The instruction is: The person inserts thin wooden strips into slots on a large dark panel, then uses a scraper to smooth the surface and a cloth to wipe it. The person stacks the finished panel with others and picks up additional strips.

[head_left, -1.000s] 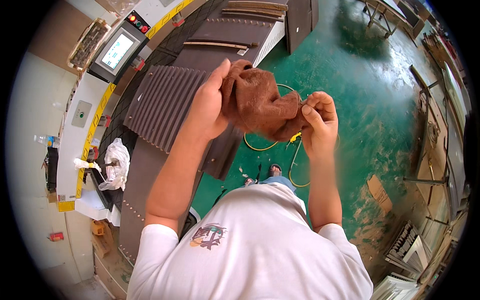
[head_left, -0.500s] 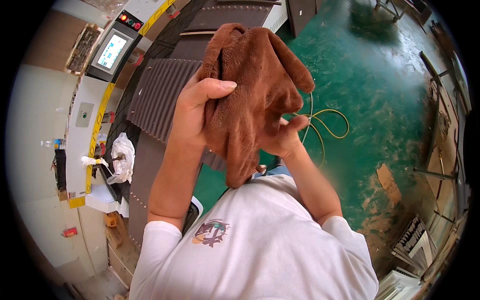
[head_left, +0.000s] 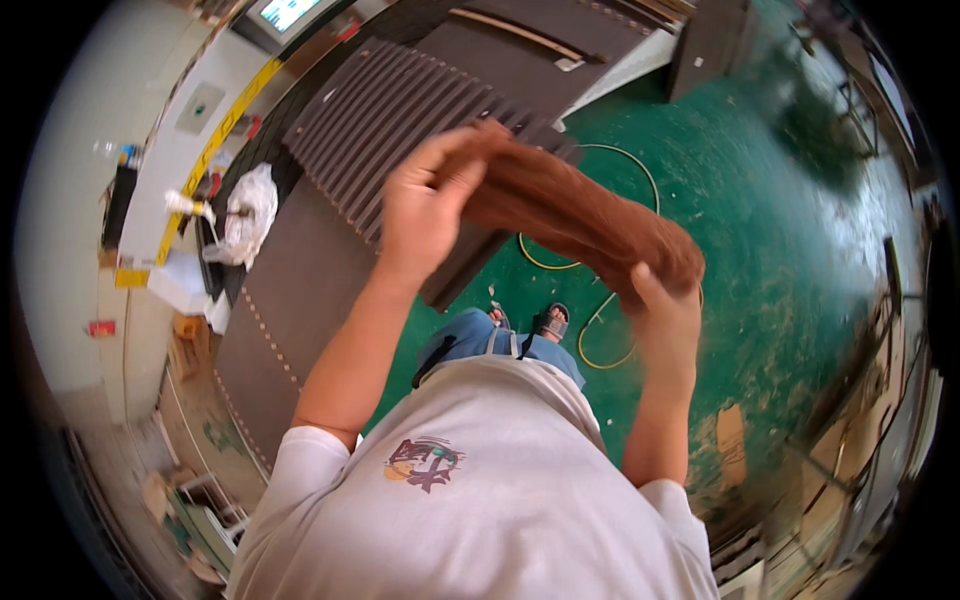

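— Both hands on it?
— Yes. From the head camera, my left hand (head_left: 425, 205) pinches one end of the brown cloth (head_left: 585, 220), and my right hand (head_left: 662, 318) grips the other.
— What changed?
— Half a second ago it hung bunched; now it's stretched between my hands, above the ribbed dark panels (head_left: 385, 115).

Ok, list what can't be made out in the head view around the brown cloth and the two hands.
- Brown cloth: motion-blurred, so its weave, edges and kind are unclear.
- Right hand: fingertips hidden behind the cloth.
- Left hand: blurred; its hold on the cloth end is uncertain.
- Yellow hose: partly hidden behind cloth and hand.
- Screen: cut off by the top edge.
- Ribbed dark panels: partly covered by the left hand and cloth.
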A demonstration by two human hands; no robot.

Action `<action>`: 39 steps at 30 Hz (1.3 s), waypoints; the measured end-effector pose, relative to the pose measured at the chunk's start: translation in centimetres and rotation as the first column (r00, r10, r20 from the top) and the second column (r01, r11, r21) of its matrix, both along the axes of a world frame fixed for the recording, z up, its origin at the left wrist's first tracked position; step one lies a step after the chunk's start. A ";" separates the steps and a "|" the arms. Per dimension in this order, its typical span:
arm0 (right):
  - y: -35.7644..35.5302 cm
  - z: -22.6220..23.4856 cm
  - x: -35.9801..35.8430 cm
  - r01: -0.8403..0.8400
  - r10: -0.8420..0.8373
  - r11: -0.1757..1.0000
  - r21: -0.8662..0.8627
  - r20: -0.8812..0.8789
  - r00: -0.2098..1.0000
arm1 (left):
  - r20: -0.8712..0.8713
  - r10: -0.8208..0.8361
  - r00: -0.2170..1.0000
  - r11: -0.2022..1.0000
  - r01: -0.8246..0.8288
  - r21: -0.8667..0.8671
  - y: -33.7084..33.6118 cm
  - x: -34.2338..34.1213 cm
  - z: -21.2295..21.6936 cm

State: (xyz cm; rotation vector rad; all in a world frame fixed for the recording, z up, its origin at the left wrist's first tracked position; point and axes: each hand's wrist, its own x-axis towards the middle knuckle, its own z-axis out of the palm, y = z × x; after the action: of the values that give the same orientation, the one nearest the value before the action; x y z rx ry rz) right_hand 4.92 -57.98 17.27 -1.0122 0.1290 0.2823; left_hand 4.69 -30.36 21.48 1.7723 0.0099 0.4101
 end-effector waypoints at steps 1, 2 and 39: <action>-0.7 -1.3 -0.2 0.011 -0.007 0.986 -0.168 0.023 1.000 | -0.010 -0.020 1.000 1.000 0.020 0.009 -0.3 -0.5 -1.1; -0.5 -2.4 -0.9 0.043 -0.021 0.945 -0.324 0.072 0.997 | -0.125 0.051 0.991 0.995 -0.061 -0.074 -0.1 -2.0 -2.6; 34.2 -15.7 22.5 0.125 0.612 0.021 -0.992 0.112 0.783 | -0.161 0.119 0.980 0.682 0.037 0.730 23.0 13.8 -25.3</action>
State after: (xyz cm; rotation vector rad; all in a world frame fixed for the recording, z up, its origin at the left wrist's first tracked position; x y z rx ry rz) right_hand 27.39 -23.77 1.61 -2.6035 -0.5300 0.2044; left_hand 18.52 -7.37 -3.82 2.6223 0.0296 0.2788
